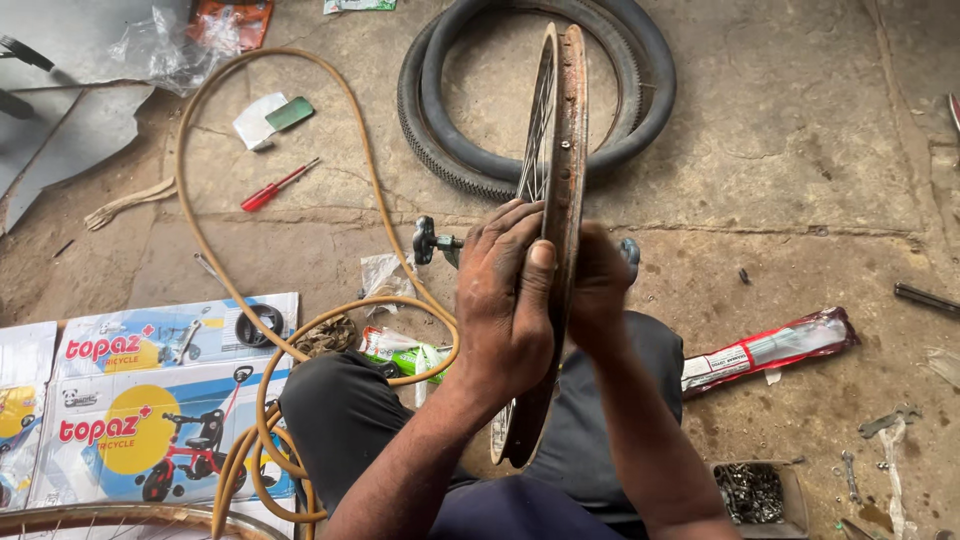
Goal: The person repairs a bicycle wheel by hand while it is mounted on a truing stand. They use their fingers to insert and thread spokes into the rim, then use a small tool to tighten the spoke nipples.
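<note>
The wheel rim [556, 180] stands upright on edge between the person's knees, clasped by the left hand [505, 300] and right hand [598, 290]. It looks stiff, light and rusty (rough, not slippery); tyres [450, 120] lie beyond it.

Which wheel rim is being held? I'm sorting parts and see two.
The rusty rim standing on edge between the left hand and right hand. The other rim lies flat at the bottom left, untouched.
</note>
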